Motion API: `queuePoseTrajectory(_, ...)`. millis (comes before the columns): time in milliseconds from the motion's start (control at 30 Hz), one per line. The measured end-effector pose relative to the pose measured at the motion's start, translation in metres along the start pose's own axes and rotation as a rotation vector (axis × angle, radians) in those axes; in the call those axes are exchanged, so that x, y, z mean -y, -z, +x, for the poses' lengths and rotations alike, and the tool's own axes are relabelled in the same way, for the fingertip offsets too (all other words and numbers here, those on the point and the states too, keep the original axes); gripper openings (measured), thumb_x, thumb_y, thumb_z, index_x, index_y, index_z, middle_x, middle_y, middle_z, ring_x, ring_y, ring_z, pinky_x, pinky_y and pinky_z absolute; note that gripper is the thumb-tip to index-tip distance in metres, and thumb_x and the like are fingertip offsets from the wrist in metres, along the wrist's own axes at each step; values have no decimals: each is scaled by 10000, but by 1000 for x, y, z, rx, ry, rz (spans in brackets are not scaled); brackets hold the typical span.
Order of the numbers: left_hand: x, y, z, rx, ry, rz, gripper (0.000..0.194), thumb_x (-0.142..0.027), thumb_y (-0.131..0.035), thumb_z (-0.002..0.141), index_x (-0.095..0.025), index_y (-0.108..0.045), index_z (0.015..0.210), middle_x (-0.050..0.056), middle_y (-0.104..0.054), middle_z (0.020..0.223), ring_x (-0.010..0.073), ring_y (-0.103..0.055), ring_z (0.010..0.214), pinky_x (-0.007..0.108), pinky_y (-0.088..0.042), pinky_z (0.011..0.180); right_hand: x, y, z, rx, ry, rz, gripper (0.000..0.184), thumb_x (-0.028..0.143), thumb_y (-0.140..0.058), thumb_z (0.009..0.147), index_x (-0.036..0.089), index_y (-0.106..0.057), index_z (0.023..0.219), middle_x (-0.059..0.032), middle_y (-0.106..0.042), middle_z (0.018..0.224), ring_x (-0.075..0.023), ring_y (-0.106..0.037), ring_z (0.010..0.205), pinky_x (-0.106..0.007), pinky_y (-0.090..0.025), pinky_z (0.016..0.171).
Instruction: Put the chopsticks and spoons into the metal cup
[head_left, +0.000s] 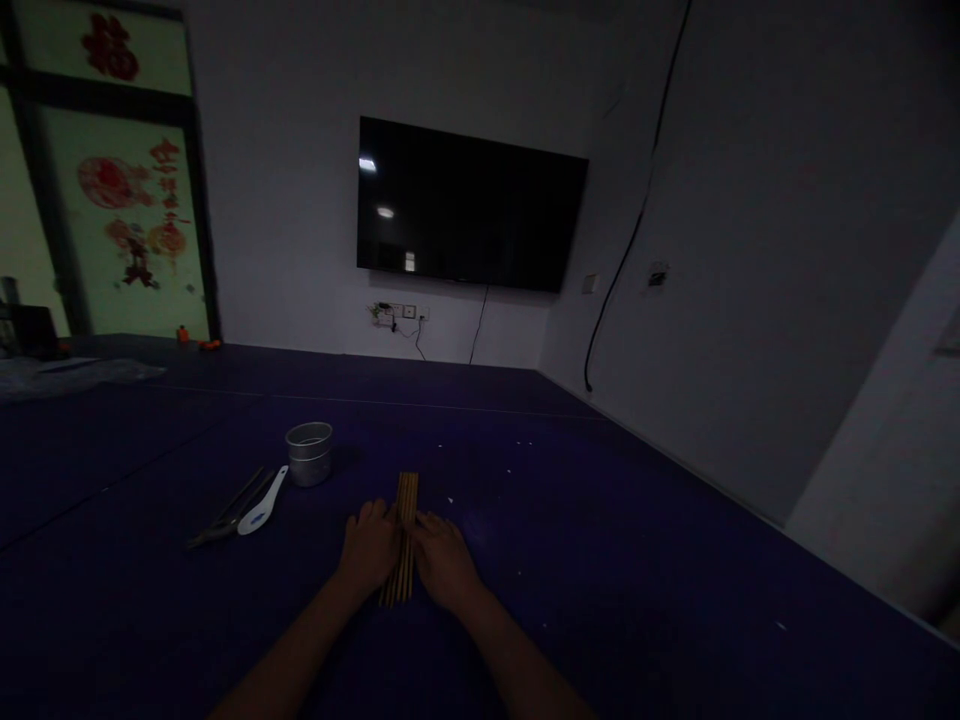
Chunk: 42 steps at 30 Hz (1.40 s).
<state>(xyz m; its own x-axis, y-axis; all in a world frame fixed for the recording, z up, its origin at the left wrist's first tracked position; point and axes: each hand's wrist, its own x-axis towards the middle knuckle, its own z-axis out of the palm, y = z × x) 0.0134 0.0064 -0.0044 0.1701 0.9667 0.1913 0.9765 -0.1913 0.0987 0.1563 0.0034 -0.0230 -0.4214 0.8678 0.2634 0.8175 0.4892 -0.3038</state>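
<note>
Several wooden chopsticks [407,492] lie side by side on the dark blue surface in front of me, forming a narrow bundle that spreads slightly at the near end. From the left side, my left hand [370,545] closes against the bundle with its fingers bent. Against the right side presses my right hand [444,560], its fingers and thumb at the middle of the chopsticks. Parts of the chopsticks are hidden behind both hands.
Left of my hands stand a silver metal cup [310,455], a white spoon [262,510] and a dark tool with two long arms [229,520]. Small white bits dot the surface. Clear plastic [82,375] lies far left. A television [469,210] hangs on the wall.
</note>
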Motion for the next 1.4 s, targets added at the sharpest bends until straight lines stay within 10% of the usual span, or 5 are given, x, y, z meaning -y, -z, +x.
queuePoseTrajectory(1400, 2, -3, 5, -33, 37, -16, 411, -330, -278, 916, -214, -528, 1221, 115, -559, 1117, 244, -481, 1062, 389, -362, 874, 0, 0, 1, -40, 33, 26, 406, 203, -372, 906, 245, -502, 1289, -45, -479, 1363, -225, -382, 1282, -434, -330, 1025)
